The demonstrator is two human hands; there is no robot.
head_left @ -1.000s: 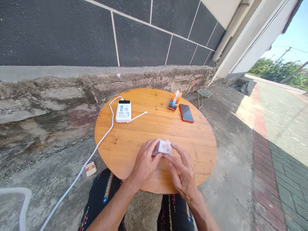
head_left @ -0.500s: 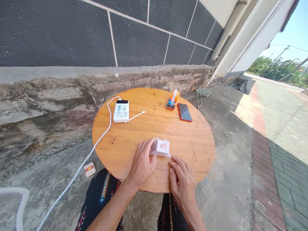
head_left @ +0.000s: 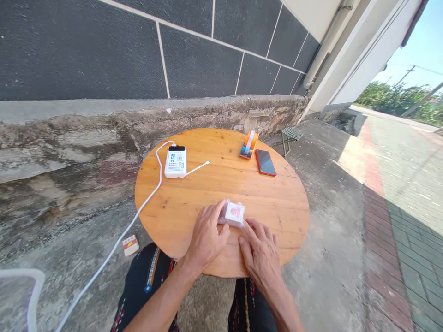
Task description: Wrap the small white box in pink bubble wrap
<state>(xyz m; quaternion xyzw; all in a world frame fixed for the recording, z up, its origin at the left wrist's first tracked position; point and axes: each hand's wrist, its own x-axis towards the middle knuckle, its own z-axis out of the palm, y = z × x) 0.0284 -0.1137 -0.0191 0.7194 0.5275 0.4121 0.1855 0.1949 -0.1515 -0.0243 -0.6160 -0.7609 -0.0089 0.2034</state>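
Note:
On the wooden table lies a small packet point(head_left: 234, 213) in clear plastic wrap, with a white face and a reddish print. My left hand point(head_left: 209, 235) steadies its left end, fingers along the far side and thumb at the near edge. At the packet's near right corner, my right hand point(head_left: 260, 246) touches the wrap with its index fingertip. The other right fingers are loosely bent and apart over the wood, with nothing in them.
A white power bank point(head_left: 176, 162) with a white cable point(head_left: 138, 213) lies at the back left. An orange tape dispenser point(head_left: 248, 145) and a red-edged phone point(head_left: 266, 163) are at the back right. The round table point(head_left: 194, 193) stands near a wall; a small box point(head_left: 130, 246) lies on the ground.
My right hand has moved slightly left and up, its index fingertip now at the packet's corner. My left thumb has shifted a little right. The packet has turned slightly.

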